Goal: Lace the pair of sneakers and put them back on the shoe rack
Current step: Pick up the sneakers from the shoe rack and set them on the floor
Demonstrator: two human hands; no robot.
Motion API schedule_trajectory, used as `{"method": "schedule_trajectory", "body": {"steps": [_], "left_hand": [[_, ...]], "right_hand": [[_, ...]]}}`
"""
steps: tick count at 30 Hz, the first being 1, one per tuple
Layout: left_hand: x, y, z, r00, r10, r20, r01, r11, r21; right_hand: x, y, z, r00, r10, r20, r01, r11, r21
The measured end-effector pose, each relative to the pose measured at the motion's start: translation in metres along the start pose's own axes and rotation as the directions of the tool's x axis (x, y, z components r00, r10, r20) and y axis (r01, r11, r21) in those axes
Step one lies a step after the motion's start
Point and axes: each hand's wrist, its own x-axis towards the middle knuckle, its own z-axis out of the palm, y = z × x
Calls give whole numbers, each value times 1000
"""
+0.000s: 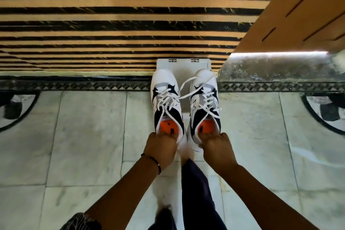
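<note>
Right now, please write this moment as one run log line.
left hand: grips left sneaker heel | right hand: grips right sneaker heel | laces: threaded, ends loose | rack: not in view

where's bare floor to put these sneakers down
Bare marble floor lies left of the left sneaker, and more right of the right sneaker. Crowded: the middle, with both hands, both shoes, the white tray and the person's leg.

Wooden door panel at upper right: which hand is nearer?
Right. The right hand grips the heel of the right sneaker, below and left of the door panel. The left hand, on the left sneaker, sits farther left.
</note>
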Motion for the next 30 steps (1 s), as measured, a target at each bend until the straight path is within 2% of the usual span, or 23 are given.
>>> {"method": "schedule_trajectory", "body": {"steps": [7, 12, 16, 20, 22, 26, 30], "left_hand": [[-94, 17, 67, 993, 23, 116, -21, 1000, -23], [-112, 25, 122, 967, 14, 254, -25, 999, 36], [-80, 26, 179, 972, 2, 233, -1, 1000, -4], [-32, 16, 272, 976, 7, 218, 12, 997, -82], [-7, 9, 319, 968, 24, 249, -4, 997, -80], [46, -4, 383, 979, -18, 205, 33, 997, -69], [91, -20, 432, 981, -9, 191, 6, 1000, 13]], "right_hand": [[-112, -36, 32, 995, 18, 98, -20, 1000, 23], [-151, -40, 67, 989, -1, 145, -3, 1000, 23], [-147, -27, 134, 988, 0, 153, 5, 1000, -28], [-142, -7, 248, 985, -4, 175, 14, 998, -54], [-137, -1, 299, 981, 10, 191, 3, 998, -69], [-114, 13, 375, 981, 56, 185, -42, 996, -76], [-87, 26, 429, 992, 43, 120, -33, 996, -84]]}}
